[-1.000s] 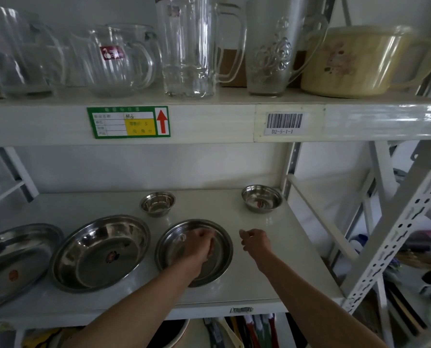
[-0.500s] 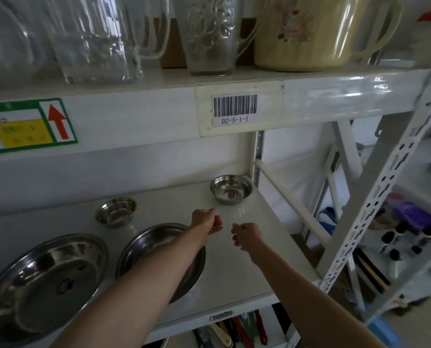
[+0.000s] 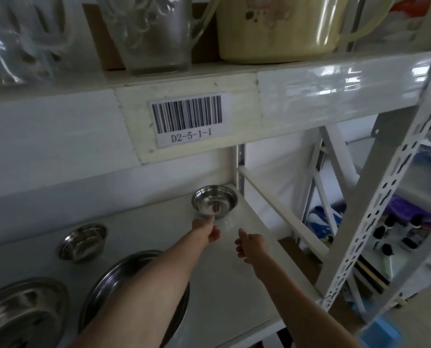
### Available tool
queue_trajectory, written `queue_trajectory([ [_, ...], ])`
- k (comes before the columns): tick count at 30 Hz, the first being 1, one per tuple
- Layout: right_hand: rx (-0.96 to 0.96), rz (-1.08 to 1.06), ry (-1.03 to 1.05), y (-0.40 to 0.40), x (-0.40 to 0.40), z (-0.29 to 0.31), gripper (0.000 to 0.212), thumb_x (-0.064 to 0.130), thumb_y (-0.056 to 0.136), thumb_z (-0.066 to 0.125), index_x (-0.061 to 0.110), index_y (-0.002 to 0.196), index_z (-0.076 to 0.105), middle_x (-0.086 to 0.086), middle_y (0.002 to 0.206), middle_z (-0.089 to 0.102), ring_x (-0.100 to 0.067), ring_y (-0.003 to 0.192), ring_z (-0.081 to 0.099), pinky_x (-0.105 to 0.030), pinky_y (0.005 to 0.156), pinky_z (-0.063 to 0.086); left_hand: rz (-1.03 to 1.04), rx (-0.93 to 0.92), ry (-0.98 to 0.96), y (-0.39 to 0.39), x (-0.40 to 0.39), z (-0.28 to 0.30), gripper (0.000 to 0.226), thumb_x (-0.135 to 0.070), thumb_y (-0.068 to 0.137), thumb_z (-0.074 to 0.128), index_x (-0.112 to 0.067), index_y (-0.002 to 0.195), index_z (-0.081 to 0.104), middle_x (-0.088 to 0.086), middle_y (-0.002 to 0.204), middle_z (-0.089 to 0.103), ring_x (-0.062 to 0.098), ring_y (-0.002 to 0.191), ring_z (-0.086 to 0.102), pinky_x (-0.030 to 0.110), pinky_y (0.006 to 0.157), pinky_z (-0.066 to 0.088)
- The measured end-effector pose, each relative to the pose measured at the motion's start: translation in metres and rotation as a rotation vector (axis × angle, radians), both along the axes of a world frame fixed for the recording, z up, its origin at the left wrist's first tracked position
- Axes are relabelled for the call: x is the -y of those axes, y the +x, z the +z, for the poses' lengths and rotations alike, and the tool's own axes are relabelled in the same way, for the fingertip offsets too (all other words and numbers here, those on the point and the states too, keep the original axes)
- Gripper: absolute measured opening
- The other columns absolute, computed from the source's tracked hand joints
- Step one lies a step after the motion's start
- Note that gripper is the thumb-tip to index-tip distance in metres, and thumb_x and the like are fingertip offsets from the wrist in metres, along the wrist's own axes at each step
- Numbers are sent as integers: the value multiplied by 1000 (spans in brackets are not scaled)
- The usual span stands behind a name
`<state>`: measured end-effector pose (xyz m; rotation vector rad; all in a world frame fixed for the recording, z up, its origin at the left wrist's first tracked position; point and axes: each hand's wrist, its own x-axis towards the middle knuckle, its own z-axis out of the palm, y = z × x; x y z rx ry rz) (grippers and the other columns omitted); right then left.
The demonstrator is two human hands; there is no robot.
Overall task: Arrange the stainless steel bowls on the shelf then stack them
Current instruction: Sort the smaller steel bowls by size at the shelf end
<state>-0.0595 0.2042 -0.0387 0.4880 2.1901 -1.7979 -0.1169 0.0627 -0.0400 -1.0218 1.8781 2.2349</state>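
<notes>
Several stainless steel bowls stand on the white shelf (image 3: 237, 287). A small bowl (image 3: 214, 201) sits at the back right corner. My left hand (image 3: 205, 229) reaches up to its near rim, fingers loosely bent and holding nothing; contact is unclear. My right hand (image 3: 249, 245) hovers just right of the left, above the shelf, fingers relaxed and empty. Another small bowl (image 3: 82, 241) sits further left. A medium bowl (image 3: 114, 285) lies partly under my left forearm. A large bowl (image 3: 21, 312) is cut off at the lower left.
The upper shelf beam with a barcode label (image 3: 188, 119) hangs low over the bowls. Glass jugs (image 3: 156, 33) and a yellow plastic pot (image 3: 279, 28) stand above. A white side rail (image 3: 279, 209) and perforated upright (image 3: 385, 209) bound the right side.
Both hands moved forward toward the back right small bowl, the left leaving the medium bowl. The view swung right and closer, pushing the big bowls to the lower left.
</notes>
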Motion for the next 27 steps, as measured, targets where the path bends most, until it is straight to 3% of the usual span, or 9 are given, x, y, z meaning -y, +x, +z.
queue_trajectory([
  [9,56,19,-76,-5,-12,-11,39,39,99,48,9,84,68,-4,69,62,-16,60,56,-25,59,42,6,18,22,-39,7,-18,26,-18,96,53,-7,74,46,16,68,48,22,53,47,23,28,45],
  [14,38,39,-113,-3,-18,-12,39,40,99,48,10,85,68,-4,72,63,-15,62,57,-25,61,44,-16,36,58,-51,10,-30,17,-21,99,48,-4,98,51,16,68,52,22,44,54,22,28,44],
  [20,9,27,-127,-4,-21,-10,39,39,99,48,9,84,68,-3,69,62,-14,59,56,-25,58,43,48,-34,90,-54,6,-25,16,-3,96,48,1,80,47,19,70,53,26,57,52,27,28,48],
  [23,1,22,-116,-4,-21,-9,39,39,100,48,10,83,67,-3,67,61,-14,57,55,-25,57,42,98,-56,104,-51,4,-21,3,3,93,48,5,95,49,21,71,53,28,57,53,31,30,50],
  [27,0,20,-110,-1,-19,-6,39,39,99,48,10,82,68,-3,68,62,-14,59,57,-25,57,43,142,-88,131,-42,7,-18,9,7,90,49,4,98,49,21,74,52,30,60,53,33,34,52],
])
